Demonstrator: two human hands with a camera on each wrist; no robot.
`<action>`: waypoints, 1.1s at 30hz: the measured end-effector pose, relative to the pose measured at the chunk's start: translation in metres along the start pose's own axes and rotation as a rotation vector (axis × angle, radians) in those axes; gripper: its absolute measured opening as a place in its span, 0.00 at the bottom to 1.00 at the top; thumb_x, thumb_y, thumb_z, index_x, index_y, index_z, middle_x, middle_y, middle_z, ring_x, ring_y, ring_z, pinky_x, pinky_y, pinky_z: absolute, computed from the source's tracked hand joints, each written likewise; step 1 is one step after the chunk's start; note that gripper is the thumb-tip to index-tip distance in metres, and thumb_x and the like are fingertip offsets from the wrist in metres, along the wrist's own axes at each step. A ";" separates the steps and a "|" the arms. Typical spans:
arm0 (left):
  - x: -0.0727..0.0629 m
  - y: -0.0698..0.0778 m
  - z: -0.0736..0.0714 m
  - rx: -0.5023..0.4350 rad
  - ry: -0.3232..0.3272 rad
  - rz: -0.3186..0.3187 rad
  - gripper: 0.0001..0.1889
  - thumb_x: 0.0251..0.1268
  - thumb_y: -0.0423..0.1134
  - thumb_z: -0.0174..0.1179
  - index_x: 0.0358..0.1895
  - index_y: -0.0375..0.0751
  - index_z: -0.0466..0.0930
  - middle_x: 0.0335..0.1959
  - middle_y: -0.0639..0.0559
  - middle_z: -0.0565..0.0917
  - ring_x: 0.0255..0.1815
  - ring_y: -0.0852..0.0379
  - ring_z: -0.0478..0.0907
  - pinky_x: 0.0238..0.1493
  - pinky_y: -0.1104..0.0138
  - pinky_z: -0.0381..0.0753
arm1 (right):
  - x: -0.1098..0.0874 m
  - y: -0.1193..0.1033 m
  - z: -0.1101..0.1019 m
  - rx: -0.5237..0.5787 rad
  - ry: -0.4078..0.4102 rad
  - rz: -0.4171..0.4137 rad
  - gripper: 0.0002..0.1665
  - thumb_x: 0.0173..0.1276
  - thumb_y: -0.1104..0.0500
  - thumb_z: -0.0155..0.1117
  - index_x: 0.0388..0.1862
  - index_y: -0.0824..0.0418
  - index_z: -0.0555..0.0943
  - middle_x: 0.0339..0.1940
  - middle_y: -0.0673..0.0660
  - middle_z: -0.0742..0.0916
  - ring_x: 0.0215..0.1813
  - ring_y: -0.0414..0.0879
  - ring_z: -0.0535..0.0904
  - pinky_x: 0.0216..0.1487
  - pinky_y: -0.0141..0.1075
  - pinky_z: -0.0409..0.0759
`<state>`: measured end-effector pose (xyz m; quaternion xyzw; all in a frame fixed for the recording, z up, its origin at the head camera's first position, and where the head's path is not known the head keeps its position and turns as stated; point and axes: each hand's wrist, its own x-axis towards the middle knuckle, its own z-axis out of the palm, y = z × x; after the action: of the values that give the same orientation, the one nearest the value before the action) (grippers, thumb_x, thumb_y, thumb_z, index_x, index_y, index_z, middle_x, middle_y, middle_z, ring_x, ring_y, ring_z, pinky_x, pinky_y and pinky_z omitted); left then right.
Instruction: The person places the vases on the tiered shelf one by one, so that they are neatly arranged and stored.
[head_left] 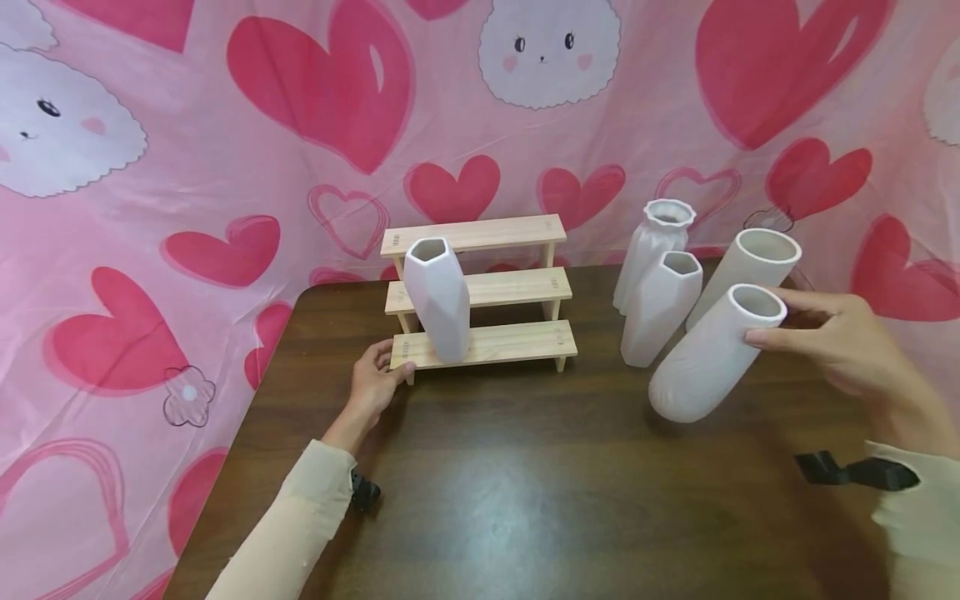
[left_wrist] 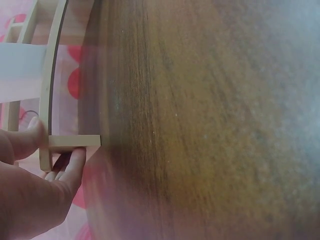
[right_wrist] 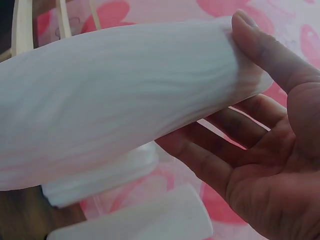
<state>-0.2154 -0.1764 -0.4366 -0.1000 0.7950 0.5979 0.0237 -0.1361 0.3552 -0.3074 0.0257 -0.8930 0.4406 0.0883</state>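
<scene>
My right hand [head_left: 847,342] holds a white vase [head_left: 705,358] near its round rim, thumb on the near side and fingers behind. The vase leans, mouth toward the hand; fine wavy ridges on its side show in the right wrist view [right_wrist: 120,90]. At the left, my left hand [head_left: 375,383] grips the end of the lowest step of a three-tier wooden stand [head_left: 517,342]. Its thumb lies on the board and its fingers reach underneath by the leg [left_wrist: 75,141]. A faceted white vase [head_left: 442,300] stands on that lowest step, close to the left hand.
Right of the stand are a ruffled-rim white vase [head_left: 652,250], a second faceted vase [head_left: 663,308] and a round-mouthed vase [head_left: 757,258], close beside the held one. Everything is on a dark wooden table [head_left: 480,483]. A pink heart-patterned cloth [head_left: 450,117] hangs behind it.
</scene>
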 end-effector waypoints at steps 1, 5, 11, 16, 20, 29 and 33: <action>0.000 0.000 0.000 0.001 0.001 0.001 0.32 0.64 0.32 0.62 0.70 0.42 0.62 0.59 0.41 0.76 0.59 0.49 0.73 0.50 0.67 0.75 | 0.000 -0.003 0.001 -0.009 0.000 0.004 0.30 0.60 0.61 0.71 0.63 0.57 0.78 0.37 0.32 0.85 0.37 0.34 0.80 0.35 0.26 0.77; 0.001 -0.001 0.000 0.000 0.008 0.007 0.31 0.64 0.32 0.62 0.70 0.41 0.62 0.59 0.41 0.76 0.60 0.48 0.73 0.52 0.65 0.74 | 0.003 -0.016 0.006 -0.020 -0.026 -0.006 0.31 0.60 0.59 0.71 0.64 0.55 0.77 0.39 0.34 0.85 0.39 0.36 0.79 0.35 0.27 0.77; 0.001 0.000 0.000 -0.004 0.007 0.013 0.31 0.64 0.32 0.62 0.70 0.40 0.62 0.59 0.39 0.75 0.61 0.47 0.73 0.47 0.71 0.75 | 0.011 -0.035 0.020 0.029 -0.020 -0.104 0.30 0.58 0.64 0.72 0.61 0.57 0.79 0.38 0.37 0.86 0.38 0.37 0.80 0.35 0.26 0.77; 0.000 0.001 0.001 -0.004 0.007 0.006 0.31 0.64 0.32 0.62 0.70 0.40 0.62 0.59 0.40 0.76 0.60 0.48 0.73 0.47 0.71 0.75 | 0.019 -0.050 0.034 0.068 -0.012 -0.178 0.30 0.56 0.66 0.73 0.60 0.59 0.80 0.40 0.40 0.87 0.38 0.39 0.80 0.36 0.25 0.78; 0.000 0.001 0.000 0.001 0.011 0.000 0.31 0.64 0.32 0.62 0.70 0.41 0.63 0.58 0.41 0.76 0.60 0.49 0.73 0.49 0.68 0.74 | 0.024 -0.062 0.042 0.087 -0.027 -0.184 0.31 0.57 0.65 0.73 0.61 0.58 0.79 0.41 0.41 0.87 0.39 0.39 0.82 0.36 0.27 0.79; 0.001 0.000 0.001 -0.001 0.015 -0.005 0.31 0.64 0.31 0.62 0.70 0.41 0.63 0.59 0.41 0.76 0.59 0.50 0.74 0.49 0.67 0.75 | 0.040 -0.086 0.067 0.142 -0.051 -0.189 0.30 0.56 0.61 0.75 0.59 0.57 0.80 0.42 0.42 0.87 0.44 0.41 0.81 0.41 0.28 0.78; 0.001 0.000 0.001 -0.005 0.018 -0.003 0.31 0.64 0.31 0.62 0.70 0.41 0.63 0.59 0.41 0.77 0.58 0.50 0.74 0.47 0.69 0.75 | 0.051 -0.095 0.082 0.133 -0.060 -0.164 0.30 0.56 0.55 0.76 0.60 0.50 0.80 0.45 0.43 0.87 0.49 0.42 0.78 0.45 0.34 0.76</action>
<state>-0.2168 -0.1759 -0.4371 -0.1066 0.7935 0.5989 0.0169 -0.1852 0.2339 -0.2723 0.1179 -0.8590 0.4890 0.0954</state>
